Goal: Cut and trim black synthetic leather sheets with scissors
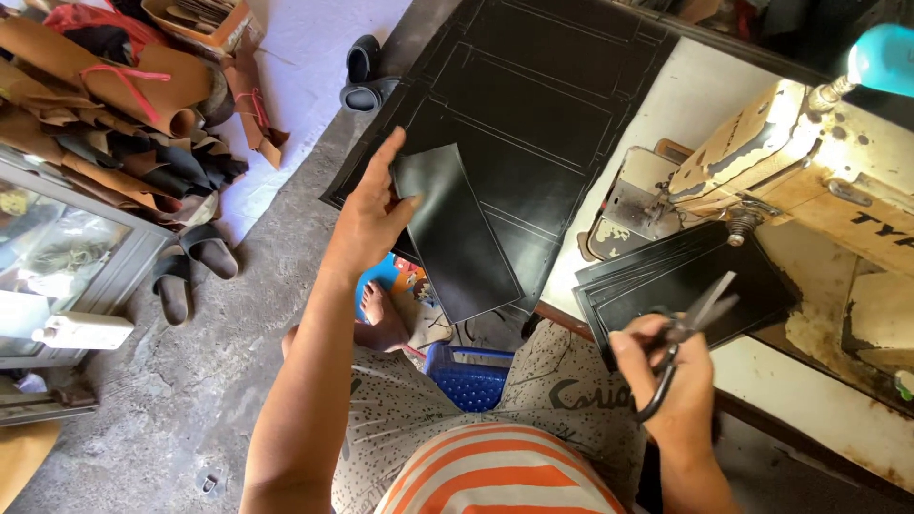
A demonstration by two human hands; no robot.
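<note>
The left hand (367,224) pinches a black leather piece (457,233) at its left edge; the right hand (671,376) grips scissors (685,328) near the sewing machine (809,162).

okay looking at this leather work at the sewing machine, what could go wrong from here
The right hand holds open scissors right over the stack of black panels, so the blades might nick the top one. The left hand pinches the black leather piece only at one corner, out past the table edge; it could slip down to the floor.
</note>
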